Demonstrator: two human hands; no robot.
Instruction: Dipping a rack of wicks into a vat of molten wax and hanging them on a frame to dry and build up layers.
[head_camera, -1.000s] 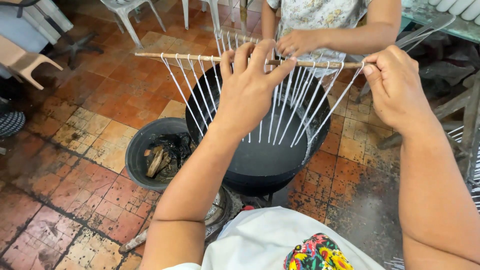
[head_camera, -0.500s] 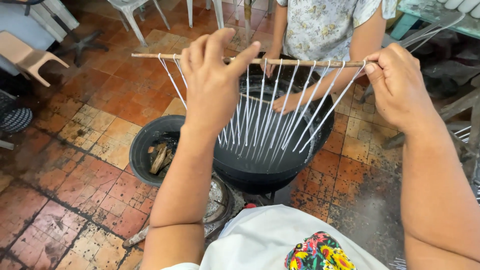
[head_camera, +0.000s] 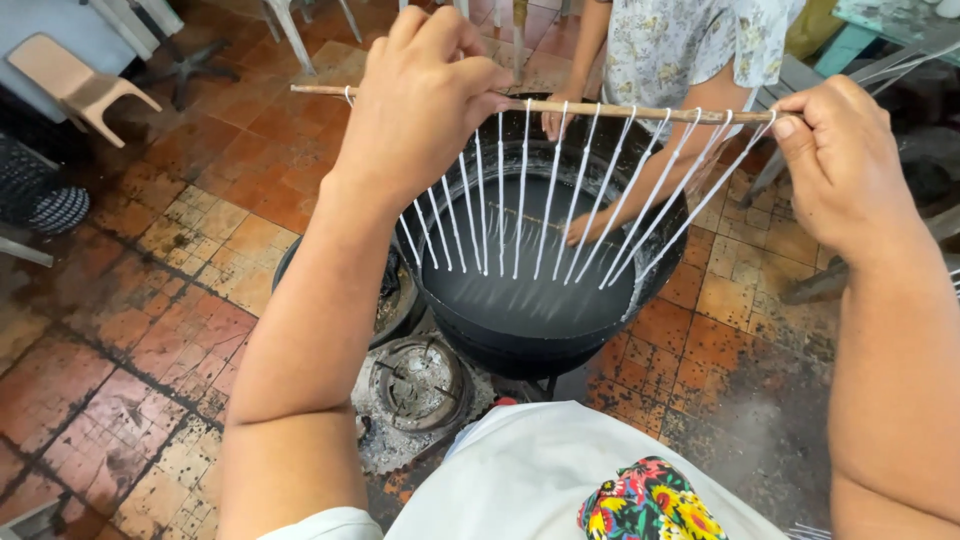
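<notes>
Left hand (head_camera: 425, 95) closed over wooden stick (head_camera: 620, 110), fingers curled round it from above, gripping toward the stick's left part; a short end of the stick pokes out at 9 o'clock of that hand. Right hand (head_camera: 840, 165) pinches the stick's right end between thumb and forefinger, other fingers folded in. Stick held roughly level, tilted a bit lower on the right, above the black pot (head_camera: 535, 300).

Row of thin white candles (head_camera: 520, 190) hangs from the stick by wicks, spread along it between the two hands. They lean inward, lower tips gathered just over the pot's liquid surface; cannot tell if the tips touch it. The candles on the right slant hardest.

Pot sits at centre frame, dark liquid inside, pale drip marks along the near rim. At 8 o'clock of the pot, a small round burner (head_camera: 415, 385) on the tiled floor (head_camera: 130, 330), ash around it. At 9 o'clock of the pot, a second dark basin (head_camera: 390, 300), mostly hidden behind the left forearm.

At 12 o'clock, another person in a floral shirt (head_camera: 690, 45) stands across the pot, one hand (head_camera: 590, 228) low inside the far rim. Plastic chair (head_camera: 75, 85) at 10 o'clock, well apart.
</notes>
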